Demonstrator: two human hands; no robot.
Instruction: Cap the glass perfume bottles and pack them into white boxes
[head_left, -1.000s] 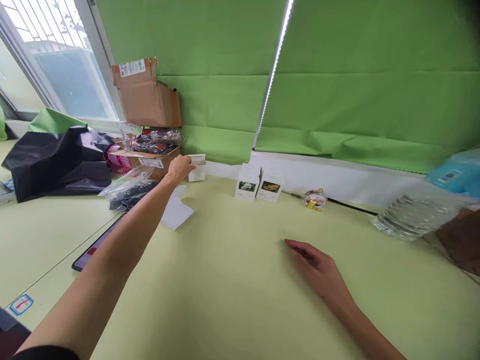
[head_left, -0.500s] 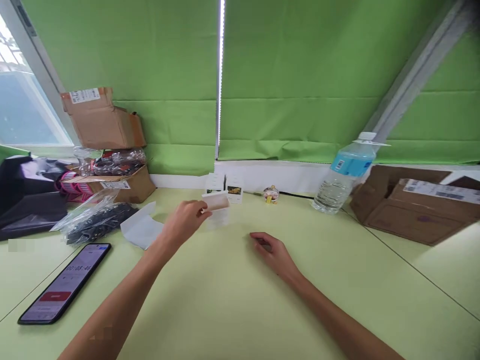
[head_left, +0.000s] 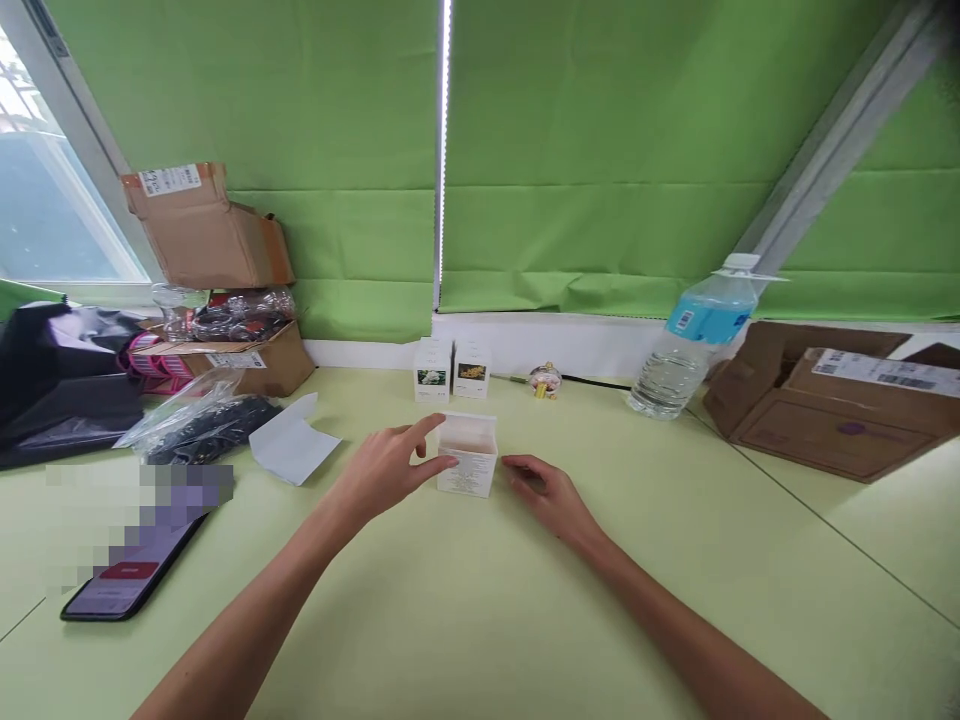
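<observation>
A small white box [head_left: 466, 475] stands upright on the pale green table, its top uncovered and a flap raised at the back. Small print covers its front. My left hand [head_left: 386, 468] is at the box's left side, thumb and index finger spread apart, the thumb tip at the front left corner; whether it touches cannot be told. My right hand [head_left: 551, 503] rests on the table just right of the box, fingers loosely bent, nothing in it. Behind stand two white boxes with flower pictures, a left one [head_left: 433, 378] and a right one [head_left: 472, 376].
A small round ornament [head_left: 545, 380] sits beyond the box. Further right are a water bottle [head_left: 675, 355] and a cardboard box [head_left: 832, 425]. On the left lie a white paper sheet [head_left: 292, 440], a phone [head_left: 142, 572], a plastic bag [head_left: 214, 425] and stacked cartons [head_left: 217, 240].
The white box came down from my left hand's grip onto the table, nearer and slightly right. My left hand let go and its fingers spread. My right hand stayed almost in place.
</observation>
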